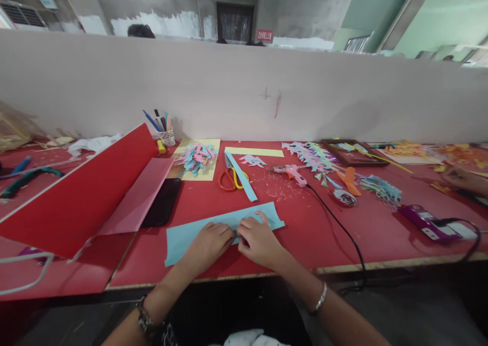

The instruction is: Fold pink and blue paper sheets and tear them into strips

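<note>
A long light blue paper sheet lies in front of me near the table's front edge, its ends curling slightly. My left hand is closed on the sheet's near edge around the middle. Right beside it, my right hand grips the same edge with curled fingers, the index finger raised a little. The fingertips of both hands almost meet, and whatever small fold lies between them is hidden. Just beyond the sheet, a narrow blue paper strip rests partly over a pair of scissors with red and yellow handles.
A pink glue gun with a black cable lies right of the scissors. Cut paper pieces are heaped behind. At left are a black phone, pink paper and a standing red board. Another person's hand is far right.
</note>
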Motion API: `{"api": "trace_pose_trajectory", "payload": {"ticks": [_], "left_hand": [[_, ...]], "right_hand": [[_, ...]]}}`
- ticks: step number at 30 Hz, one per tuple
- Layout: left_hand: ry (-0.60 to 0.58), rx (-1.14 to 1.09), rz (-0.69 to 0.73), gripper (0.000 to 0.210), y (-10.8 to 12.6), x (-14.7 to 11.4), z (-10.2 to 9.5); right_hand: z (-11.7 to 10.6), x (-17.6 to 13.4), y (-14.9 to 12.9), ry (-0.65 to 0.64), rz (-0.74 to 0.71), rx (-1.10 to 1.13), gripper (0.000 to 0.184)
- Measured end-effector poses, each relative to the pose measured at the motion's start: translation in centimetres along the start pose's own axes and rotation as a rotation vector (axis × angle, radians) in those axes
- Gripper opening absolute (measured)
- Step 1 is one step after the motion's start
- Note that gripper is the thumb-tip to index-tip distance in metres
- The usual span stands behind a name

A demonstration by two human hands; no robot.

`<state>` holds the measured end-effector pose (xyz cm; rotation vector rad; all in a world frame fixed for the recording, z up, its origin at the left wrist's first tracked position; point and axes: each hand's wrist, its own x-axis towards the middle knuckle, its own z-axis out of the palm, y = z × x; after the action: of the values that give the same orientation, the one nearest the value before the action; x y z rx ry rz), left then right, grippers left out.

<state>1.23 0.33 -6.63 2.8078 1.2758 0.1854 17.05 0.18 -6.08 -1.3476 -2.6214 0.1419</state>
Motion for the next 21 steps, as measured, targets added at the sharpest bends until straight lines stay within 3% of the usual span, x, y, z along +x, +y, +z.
{"api": "trace_pose_trajectory", "payload": {"ticks": [11, 21], "left_hand": [[0.023, -0.093, 0.028, 0.008, -0.1, 0.0, 0.7], [0.055, -0.099, 0.030, 0.017, -0.1, -0.3, 0.9]], "right_hand": [[-0.3, -0.4, 1.5, -0.024, -0.035, 0.077, 0.007], [-1.2, -3.6, 5.7, 0.092, 0.176, 0.114, 0.012]]}}
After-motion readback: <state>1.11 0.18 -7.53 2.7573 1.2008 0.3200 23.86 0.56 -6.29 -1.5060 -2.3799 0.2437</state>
